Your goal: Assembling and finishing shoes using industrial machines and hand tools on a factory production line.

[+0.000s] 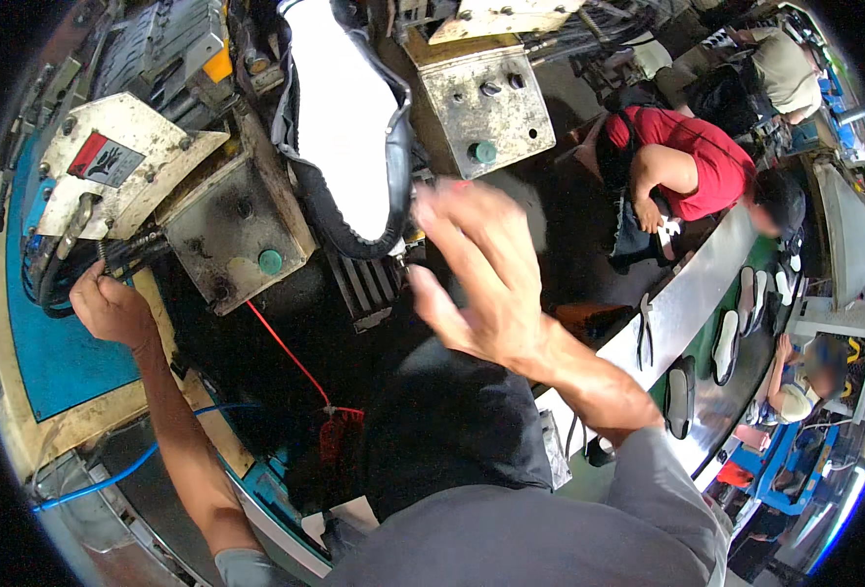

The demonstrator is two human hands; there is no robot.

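A black shoe upper with a white insole board (342, 117) sits bottom side up in the machine, at the top middle. My right hand (491, 279) is beside its near end, slightly blurred, with thumb and fingers apart; any contact with the black edge is hard to make out. At the left, my left hand (112, 305) is closed at the lower end of a thin rod with a spring (102, 252). Its curled fingers hide what is in them. Between my hands stands a worn metal control box (242, 230) with a green button (270, 261).
Another control box (486, 103) stands right of the shoe. A blue mat (61, 342) covers the left-hand surface. At right, a conveyor (711, 445) carries several shoes, with pliers (645, 328) on its metal edge. A co-worker in red (687, 157) bends beside it; other people are farther off.
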